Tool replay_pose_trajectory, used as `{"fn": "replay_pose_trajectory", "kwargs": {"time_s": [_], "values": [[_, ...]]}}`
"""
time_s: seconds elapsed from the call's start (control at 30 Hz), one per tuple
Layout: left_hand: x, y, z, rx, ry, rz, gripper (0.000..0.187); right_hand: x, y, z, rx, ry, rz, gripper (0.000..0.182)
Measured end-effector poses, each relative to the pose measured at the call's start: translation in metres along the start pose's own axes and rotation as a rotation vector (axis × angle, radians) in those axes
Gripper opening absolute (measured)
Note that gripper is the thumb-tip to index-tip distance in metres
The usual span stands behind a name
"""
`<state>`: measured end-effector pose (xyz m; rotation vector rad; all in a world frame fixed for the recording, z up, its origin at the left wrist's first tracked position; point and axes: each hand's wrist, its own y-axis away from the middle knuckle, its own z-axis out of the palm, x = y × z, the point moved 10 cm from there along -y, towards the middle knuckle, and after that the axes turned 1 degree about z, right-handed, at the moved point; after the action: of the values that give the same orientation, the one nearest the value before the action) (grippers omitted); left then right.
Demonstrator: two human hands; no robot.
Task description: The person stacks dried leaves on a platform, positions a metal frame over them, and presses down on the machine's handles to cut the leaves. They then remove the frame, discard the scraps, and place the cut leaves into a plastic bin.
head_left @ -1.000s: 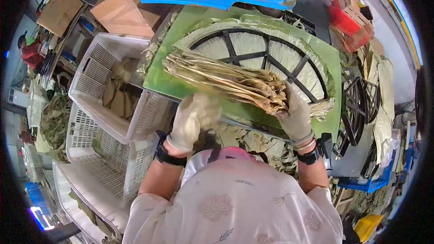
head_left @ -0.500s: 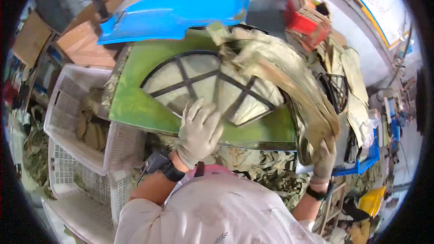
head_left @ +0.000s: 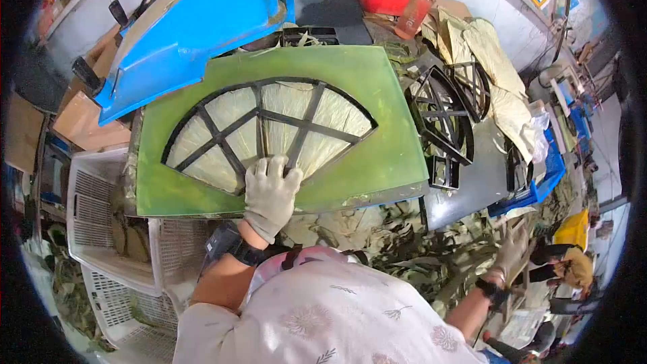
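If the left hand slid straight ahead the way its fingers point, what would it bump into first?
Probably the black frame: the left hand lies flat at its lower tip, fingers pointing up across the pale leaves. A bar crosses just ahead of the fingertips; beyond lies the green board.

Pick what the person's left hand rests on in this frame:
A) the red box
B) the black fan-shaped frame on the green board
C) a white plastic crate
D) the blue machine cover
B: the gloved left hand lies flat on the lower edge of the black fan-shaped frame laid over pale leaves on the green board.
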<state>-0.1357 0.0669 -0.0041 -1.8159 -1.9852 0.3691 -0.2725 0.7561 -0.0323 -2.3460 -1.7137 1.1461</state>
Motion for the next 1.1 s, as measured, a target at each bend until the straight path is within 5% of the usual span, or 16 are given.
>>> {"fn": "replay_pose_trajectory", "kwargs": {"time_s": [0.17, 0.3, 0.37, 0.4, 0.63, 0.93, 1.1], "values": [[-0.002, 0.017, -0.011, -0.058, -0.001, 0.045, 0.031, -0.235, 0.072, 0.144, -0.388, -0.58, -0.201, 0.048], [-0.006, 0.028, -0.018, -0.098, 0.083, 0.066, 0.035, -0.434, 0.166, 0.146, -0.594, -0.53, -0.821, 0.05], [-0.003, 0.019, -0.047, 0.069, 0.014, 0.088, 0.047, -0.508, 0.207, 0.134, -0.684, -0.544, -1.145, 0.049], [-0.01, 0.021, -0.043, -0.007, -0.058, 0.063, 0.062, -0.528, 0.224, 0.139, -0.667, -0.52, -1.257, 0.046], [-0.021, 0.015, -0.03, -0.195, -0.005, 0.033, 0.073, -0.578, 0.284, 0.203, -0.81, -0.166, -1.651, 0.046], [-0.024, 0.007, -0.033, -0.194, 0.058, 0.089, 0.07, -0.596, 0.297, 0.214, -0.781, -0.115, -1.604, 0.024], [-0.022, 0.011, -0.028, -0.381, 0.036, 0.063, 0.068, -0.603, 0.297, 0.176, -0.681, 0.055, -1.651, 0.021]]}}
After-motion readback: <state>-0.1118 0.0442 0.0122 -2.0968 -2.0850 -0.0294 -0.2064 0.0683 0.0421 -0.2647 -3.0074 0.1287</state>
